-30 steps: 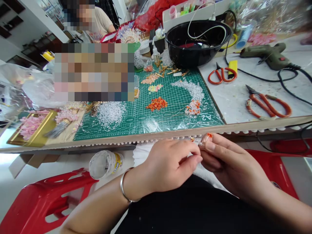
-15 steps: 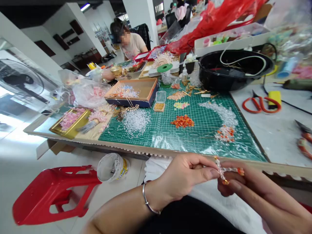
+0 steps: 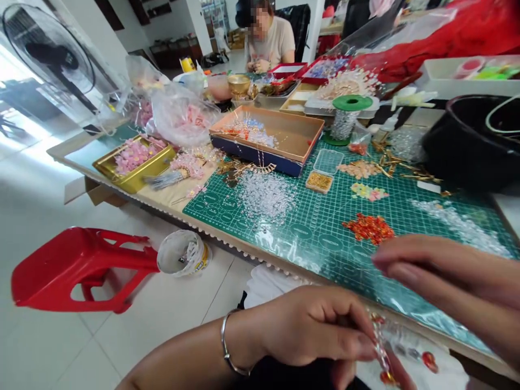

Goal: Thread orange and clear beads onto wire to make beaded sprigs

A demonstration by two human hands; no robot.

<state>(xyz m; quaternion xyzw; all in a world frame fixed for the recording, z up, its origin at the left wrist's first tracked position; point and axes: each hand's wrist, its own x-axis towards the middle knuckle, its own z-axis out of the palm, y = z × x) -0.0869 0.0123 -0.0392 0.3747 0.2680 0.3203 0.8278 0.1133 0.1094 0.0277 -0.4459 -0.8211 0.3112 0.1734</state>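
Two hands | left hand [image 3: 312, 330]: fingers pinch beaded strand [image 3: 379, 341] | right hand [image 3: 450, 276]: fingers empty, near orange beads [image 3: 369, 228]

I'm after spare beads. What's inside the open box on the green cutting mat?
The open box holds a loose pile of clear and orange beaded sprigs on its tan floor. Whatever lies beneath the pile is covered.

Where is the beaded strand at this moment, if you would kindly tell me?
The beaded strand is at the lower right of the head view, held by the left hand, just below the green cutting mat's near edge.
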